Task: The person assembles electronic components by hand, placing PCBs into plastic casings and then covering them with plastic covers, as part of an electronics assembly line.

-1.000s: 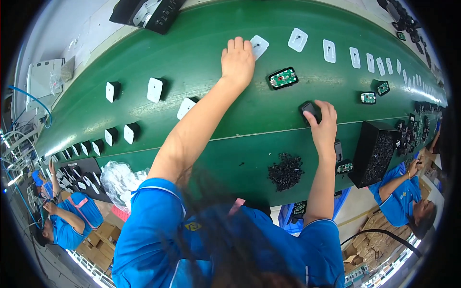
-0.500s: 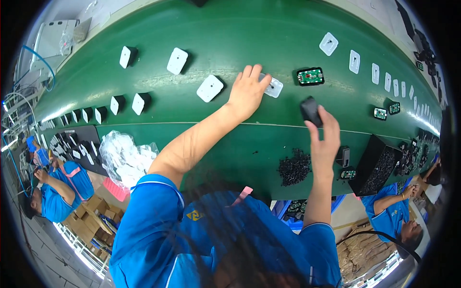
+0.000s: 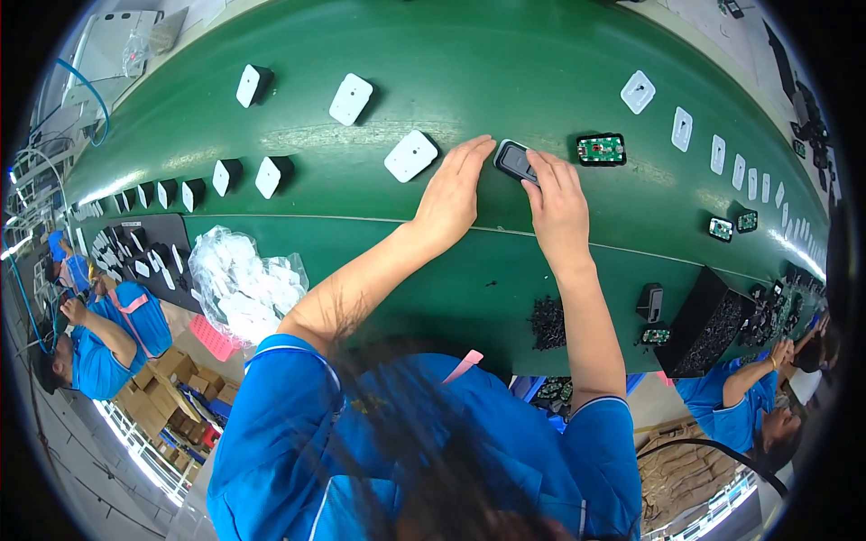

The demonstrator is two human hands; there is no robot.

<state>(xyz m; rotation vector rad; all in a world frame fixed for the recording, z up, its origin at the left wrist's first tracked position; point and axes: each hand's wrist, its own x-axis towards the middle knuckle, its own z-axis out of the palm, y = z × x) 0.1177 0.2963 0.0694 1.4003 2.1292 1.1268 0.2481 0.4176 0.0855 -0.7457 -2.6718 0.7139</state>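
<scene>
On the green conveyor belt (image 3: pixel 505 54), a dark plastic housing (image 3: pixel 513 160) lies face up on a white cover plate whose edge shows beneath it. My right hand (image 3: pixel 560 200) grips its right side with thumb and fingers. Just left of the housing, my left hand (image 3: pixel 451 194) rests with fingers stretched out, holding nothing; whether its fingertips touch the edge is unclear. A dark housing with a white plate upward (image 3: pixel 411 156) lies close to my left hand. Right of my right hand sits a housing with an exposed green circuit board (image 3: pixel 601 150).
White plates (image 3: pixel 638 92) line the belt's right side; white-topped housings (image 3: pixel 273 177) line its left. Nearer me are a bag of white parts (image 3: pixel 245 284), a heap of small black parts (image 3: pixel 547 323) and a black bin (image 3: pixel 708 320). Co-workers sit at both sides.
My right hand has brought the dark housing left and down onto the white plate. My left hand has drawn back slightly from that plate. Parts on the belt appear shifted a little right.
</scene>
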